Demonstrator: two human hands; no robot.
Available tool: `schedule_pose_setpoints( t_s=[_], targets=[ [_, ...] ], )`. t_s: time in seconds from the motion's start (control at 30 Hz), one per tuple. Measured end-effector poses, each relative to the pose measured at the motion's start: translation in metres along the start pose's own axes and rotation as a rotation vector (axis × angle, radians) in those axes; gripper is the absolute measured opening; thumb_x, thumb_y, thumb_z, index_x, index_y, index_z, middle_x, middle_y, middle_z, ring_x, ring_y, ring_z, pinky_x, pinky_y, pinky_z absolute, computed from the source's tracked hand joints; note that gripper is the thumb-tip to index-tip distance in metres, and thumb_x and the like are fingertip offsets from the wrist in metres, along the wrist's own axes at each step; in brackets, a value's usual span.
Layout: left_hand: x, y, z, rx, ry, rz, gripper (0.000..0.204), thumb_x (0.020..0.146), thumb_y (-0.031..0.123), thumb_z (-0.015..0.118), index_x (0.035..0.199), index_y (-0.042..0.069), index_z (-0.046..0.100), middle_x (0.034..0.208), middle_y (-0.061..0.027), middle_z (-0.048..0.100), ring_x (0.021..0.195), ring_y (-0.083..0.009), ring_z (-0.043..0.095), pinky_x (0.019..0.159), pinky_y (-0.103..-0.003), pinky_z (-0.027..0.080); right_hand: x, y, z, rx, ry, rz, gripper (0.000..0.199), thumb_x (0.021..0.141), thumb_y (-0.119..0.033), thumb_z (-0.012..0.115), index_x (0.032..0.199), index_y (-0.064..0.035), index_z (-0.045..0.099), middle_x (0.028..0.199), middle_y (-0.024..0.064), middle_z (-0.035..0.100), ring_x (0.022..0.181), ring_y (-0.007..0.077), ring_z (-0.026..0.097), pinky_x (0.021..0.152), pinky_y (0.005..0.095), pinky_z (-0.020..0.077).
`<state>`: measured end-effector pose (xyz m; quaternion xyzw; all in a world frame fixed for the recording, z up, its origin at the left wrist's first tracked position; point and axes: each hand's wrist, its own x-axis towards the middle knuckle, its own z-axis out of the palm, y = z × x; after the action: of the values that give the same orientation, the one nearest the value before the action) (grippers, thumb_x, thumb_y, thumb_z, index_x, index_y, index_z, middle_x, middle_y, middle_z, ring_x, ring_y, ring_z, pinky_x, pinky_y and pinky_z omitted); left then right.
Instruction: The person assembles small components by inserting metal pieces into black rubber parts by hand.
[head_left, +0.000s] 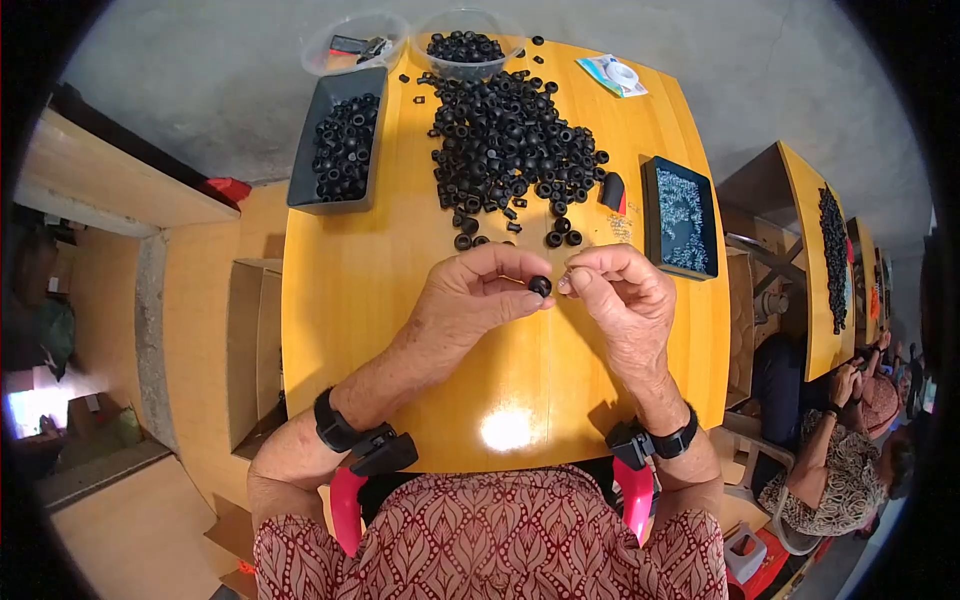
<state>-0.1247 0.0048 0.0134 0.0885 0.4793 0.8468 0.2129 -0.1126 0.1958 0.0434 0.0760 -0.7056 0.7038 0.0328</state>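
Here between the clamped fingers of the left hand (455,300), roughly midway between the side edges of the yellow wooden surface (535,375), sits a small, round black piece (540,286), smooth and glossy, as the right hand (634,300) pinches its fingers together on a tiny pale bit (565,285) just beside it.

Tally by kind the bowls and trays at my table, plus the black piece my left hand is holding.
Clear round bowls: 2
Dark rectangular trays: 2
Black round piece in your left hand: 1
Total: 5
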Motion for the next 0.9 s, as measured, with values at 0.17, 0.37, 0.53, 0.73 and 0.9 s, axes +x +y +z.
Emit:
schedule_pose_setpoints(
  t_s=[0.17, 0.37, 0.53, 0.73, 0.9],
  targets=[
    [-0.002, 0.001, 0.005, 0.036, -0.003, 0.003, 0.027, 0.086, -0.003, 0.067, 0.112, 0.000, 0.062, 0.108, -0.0041, 0.065, 0.101, -0.0109, 0.062, 0.092, -0.025, 0.051, -0.007, -0.004, 0.001, -0.027, 0.011, -0.035, 0.009, 0.087, 0.003, 0.067, 0.096, 0.0005, 0.067, 0.089, 0.0023, 0.066, 0.079, 0.0073, 0.060, 0.073, 0.0216, 0.0486],
    [-0.004, -0.003, 0.009, 0.062, -0.015, 0.084, 0.023, 0.087, -0.005, 0.066, 0.109, -0.001, 0.062, 0.106, -0.0043, 0.065, 0.100, -0.0109, 0.062, 0.091, -0.024, 0.051, -0.011, -0.004, 0.001, -0.058, 0.018, -0.086, 0.010, 0.086, 0.004, 0.067, 0.095, 0.0008, 0.067, 0.087, 0.0027, 0.065, 0.080, 0.0081, 0.058, 0.072, 0.0221, 0.0467],
    [-0.005, -0.004, 0.013, 0.011, 0.007, 0.029, 0.022, 0.086, -0.005, 0.066, 0.107, 0.000, 0.063, 0.106, -0.0047, 0.065, 0.100, -0.0114, 0.062, 0.091, -0.025, 0.051, -0.014, -0.002, 0.000, -0.058, -0.014, -0.148, 0.009, 0.086, 0.005, 0.067, 0.094, 0.0013, 0.066, 0.085, 0.0030, 0.064, 0.078, 0.0090, 0.058, 0.071, 0.0226, 0.0462],
    [-0.008, -0.007, 0.012, -0.125, -0.009, -0.020, 0.021, 0.087, -0.002, 0.067, 0.108, 0.000, 0.063, 0.105, -0.0062, 0.066, 0.098, -0.0128, 0.063, 0.090, -0.026, 0.051, -0.016, 0.002, 0.005, -0.101, 0.002, -0.193, 0.009, 0.085, 0.006, 0.067, 0.093, 0.0015, 0.067, 0.082, 0.0037, 0.064, 0.076, 0.0099, 0.058, 0.070, 0.0227, 0.0457],
    [-0.010, -0.006, 0.012, -0.160, 0.021, -0.078, 0.021, 0.087, 0.001, 0.068, 0.107, 0.000, 0.063, 0.102, -0.0066, 0.066, 0.096, -0.0137, 0.064, 0.089, -0.026, 0.051, -0.016, 0.004, 0.005, -0.247, -0.005, -0.259, 0.012, 0.082, 0.007, 0.068, 0.093, 0.0012, 0.068, 0.081, 0.0048, 0.065, 0.075, 0.0123, 0.059, 0.069, 0.0246, 0.0467]
  ],
)
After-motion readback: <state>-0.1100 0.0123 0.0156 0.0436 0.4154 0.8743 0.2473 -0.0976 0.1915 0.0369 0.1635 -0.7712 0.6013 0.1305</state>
